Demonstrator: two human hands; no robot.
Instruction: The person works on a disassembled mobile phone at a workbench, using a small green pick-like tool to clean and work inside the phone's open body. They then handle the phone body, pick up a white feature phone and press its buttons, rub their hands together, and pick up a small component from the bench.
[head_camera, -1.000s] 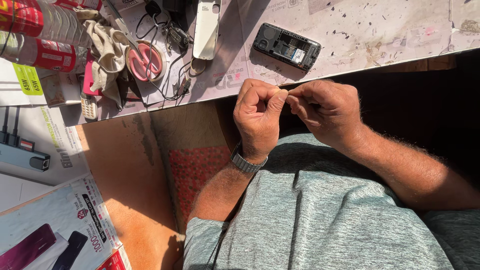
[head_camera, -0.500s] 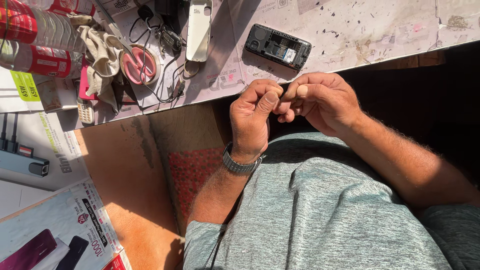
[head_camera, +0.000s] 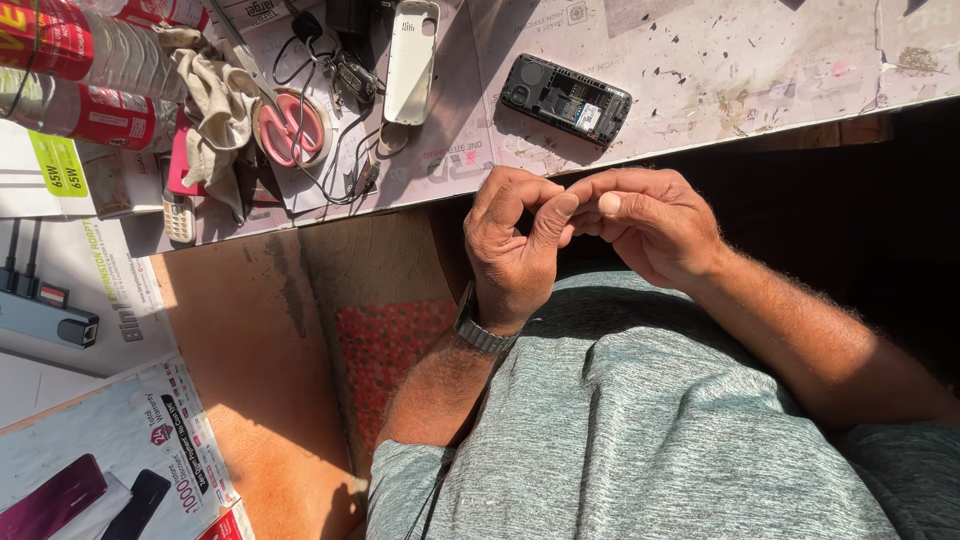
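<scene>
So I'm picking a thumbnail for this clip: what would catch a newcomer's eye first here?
First the two hands, the left hand and right hand, pinched fingertip to fingertip in bright sun below the table edge; whatever they may hold is too small to see. Just above them on the worn table lies an opened black phone with its back off, a white phone cover to its left. Farther left sits a pink round tin among tangled cables.

Can't really tell what's pinched between the left hand (head_camera: 515, 245) and right hand (head_camera: 650, 225), the fingertips cover it completely and it's too small anyway. The bottles (head_camera: 80, 70) at the worktop's (head_camera: 760, 60) far-left corner get chopped off by the frame edge. The cloth (head_camera: 215, 110) hides part of the pink thing under it, and the cables (head_camera: 335, 120) run beneath the white phone cover (head_camera: 410, 60).
</scene>
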